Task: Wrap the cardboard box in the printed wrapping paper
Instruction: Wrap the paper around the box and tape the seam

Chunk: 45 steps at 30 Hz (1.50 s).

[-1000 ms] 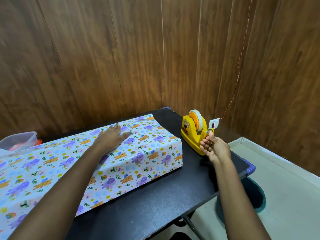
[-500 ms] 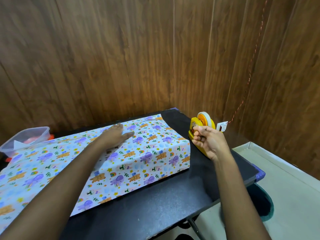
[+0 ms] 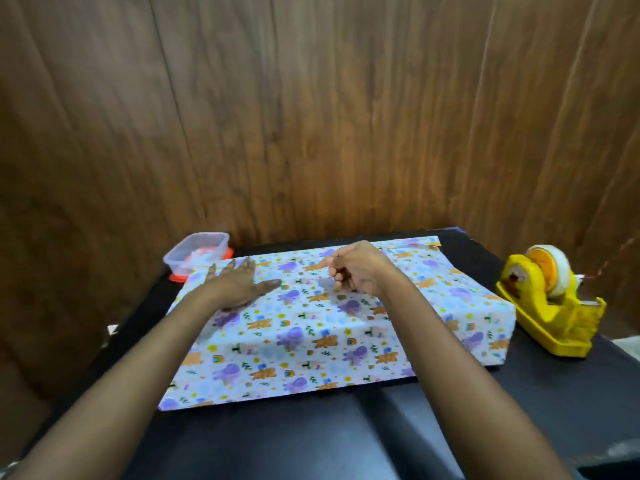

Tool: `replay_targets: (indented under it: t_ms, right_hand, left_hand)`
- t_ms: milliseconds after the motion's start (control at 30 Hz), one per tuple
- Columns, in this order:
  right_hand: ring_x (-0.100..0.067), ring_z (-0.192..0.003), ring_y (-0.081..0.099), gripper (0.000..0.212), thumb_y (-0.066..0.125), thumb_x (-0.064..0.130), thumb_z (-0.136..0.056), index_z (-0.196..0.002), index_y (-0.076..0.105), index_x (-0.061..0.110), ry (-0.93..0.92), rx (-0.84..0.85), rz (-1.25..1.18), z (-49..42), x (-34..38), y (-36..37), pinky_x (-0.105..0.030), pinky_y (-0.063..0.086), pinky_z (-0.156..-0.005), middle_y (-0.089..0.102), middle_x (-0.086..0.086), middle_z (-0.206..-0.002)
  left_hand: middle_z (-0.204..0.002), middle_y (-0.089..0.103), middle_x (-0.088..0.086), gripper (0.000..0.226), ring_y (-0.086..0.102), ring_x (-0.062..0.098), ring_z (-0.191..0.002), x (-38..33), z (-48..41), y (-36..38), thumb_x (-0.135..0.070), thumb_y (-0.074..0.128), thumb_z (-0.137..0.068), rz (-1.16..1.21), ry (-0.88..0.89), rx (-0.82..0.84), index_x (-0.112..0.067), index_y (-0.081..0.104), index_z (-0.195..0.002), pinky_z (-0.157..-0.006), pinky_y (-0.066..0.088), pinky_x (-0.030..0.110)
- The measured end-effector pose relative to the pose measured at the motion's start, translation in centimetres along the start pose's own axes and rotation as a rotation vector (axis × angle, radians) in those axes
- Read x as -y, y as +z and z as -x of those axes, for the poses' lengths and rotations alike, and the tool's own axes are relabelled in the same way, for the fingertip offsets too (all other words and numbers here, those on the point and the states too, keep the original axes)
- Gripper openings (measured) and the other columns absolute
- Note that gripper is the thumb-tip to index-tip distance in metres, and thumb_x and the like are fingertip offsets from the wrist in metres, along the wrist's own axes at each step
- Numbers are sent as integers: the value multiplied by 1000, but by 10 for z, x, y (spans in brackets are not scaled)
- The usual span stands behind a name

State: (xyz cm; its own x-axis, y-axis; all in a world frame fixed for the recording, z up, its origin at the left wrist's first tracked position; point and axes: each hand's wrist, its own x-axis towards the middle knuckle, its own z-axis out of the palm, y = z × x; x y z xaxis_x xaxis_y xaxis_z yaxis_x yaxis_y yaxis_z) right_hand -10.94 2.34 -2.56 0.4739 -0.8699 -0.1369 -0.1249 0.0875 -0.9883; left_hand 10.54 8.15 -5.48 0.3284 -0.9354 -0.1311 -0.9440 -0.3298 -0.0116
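The printed wrapping paper (image 3: 311, 327) lies folded over the cardboard box, which is fully hidden beneath it, on the black table (image 3: 311, 438). My left hand (image 3: 235, 285) lies flat with spread fingers on the paper's top, towards the back left. Above the middle of the top hovers my right hand (image 3: 356, 271), fingers curled, thumb and forefinger pinched together on a short piece of clear tape that hardly shows. The paper's far edge runs along the top near the back, and its left end extends past the box.
A yellow tape dispenser (image 3: 550, 306) with a white roll stands on the table to the right of the wrapped box. At the back left sits a clear plastic container (image 3: 197, 251) on a red lid. A wooden wall rises directly behind the table.
My right hand left the tape dispenser and came over the top of the wrapped box. My view swung left. My left hand stayed pressed on the paper.
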Motion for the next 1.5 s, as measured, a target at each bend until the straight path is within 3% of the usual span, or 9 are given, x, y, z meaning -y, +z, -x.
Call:
replay_targets:
  t_ms: [133,267,633,867,1000,1133,1233,1333,1500]
  right_hand:
    - [-14,-49,36,25,41,-3,-96,-73,50,3,26,92,79,-26,9,53,-18,40,-37,45,-10,-60]
    - [-14,-45,34,31,38,-4,-96,-66,44,2,76,92,182,-55,15,98,-13,34,-33,47,-15,-60]
    - [-21,-64,59,28,46,5,-92,-65,52,0,165,-96,531,-93,25,146,-25,44,-57,55,-11,-61]
    - [-13,-28,45,26,53,14,-94,-71,53,2,355,-6,788,-92,44,142,-15,31,-30,53,-7,-57]
    - [-10,-46,34,24,52,20,-96,-76,58,8,430,123,921,-85,45,125,-21,30,-46,48,-3,-58]
    - [-13,-53,45,13,55,13,-94,-86,60,3,237,40,903,-88,36,112,-25,39,-54,51,-6,-65]
    - [-22,-89,62,20,56,16,-91,-108,66,10,-107,-16,1060,-88,21,117,-31,52,-77,65,-5,-100]
    - [-24,-103,60,29,50,19,-93,-117,65,18,-184,70,1272,-81,3,118,-30,50,-80,64,-3,-117]
    - [-25,-110,57,33,45,21,-96,-125,61,22,-284,132,1286,-72,8,106,-35,50,-90,56,-3,-130]
  left_hand:
    - [-158,1,-2,93,0,18,-145,13,12,2,-74,27,-83,51,-36,-22,-13,5,-150,-114,-3,47]
    - [-158,3,-3,97,-3,16,-145,22,19,7,-77,25,-81,45,-50,-53,-13,7,-150,-114,-8,48]
    - [-158,5,-5,91,-10,16,-145,25,19,9,-78,19,-81,42,-24,-104,-20,9,-150,-113,-15,49]
    - [-158,4,-3,91,-9,18,-145,24,23,7,-77,20,-82,49,-36,-93,-18,6,-150,-113,-16,48]
    - [-158,3,-3,95,-9,18,-145,25,23,8,-78,19,-80,54,-37,-83,-16,6,-150,-113,-15,49]
    - [-158,3,-3,95,-9,18,-145,25,22,8,-79,20,-80,66,-35,-82,-16,5,-150,-112,-15,49]
    - [-158,3,-3,95,-9,17,-145,26,21,10,-79,19,-80,72,-31,-84,-17,6,-150,-113,-15,49]
    - [-158,3,-3,94,-9,18,-145,27,19,12,-79,18,-80,51,-29,-87,-17,5,-151,-113,-15,50]
    - [-158,3,-3,92,-9,18,-145,28,17,12,-78,19,-81,45,-27,-98,-17,6,-150,-111,-15,49]
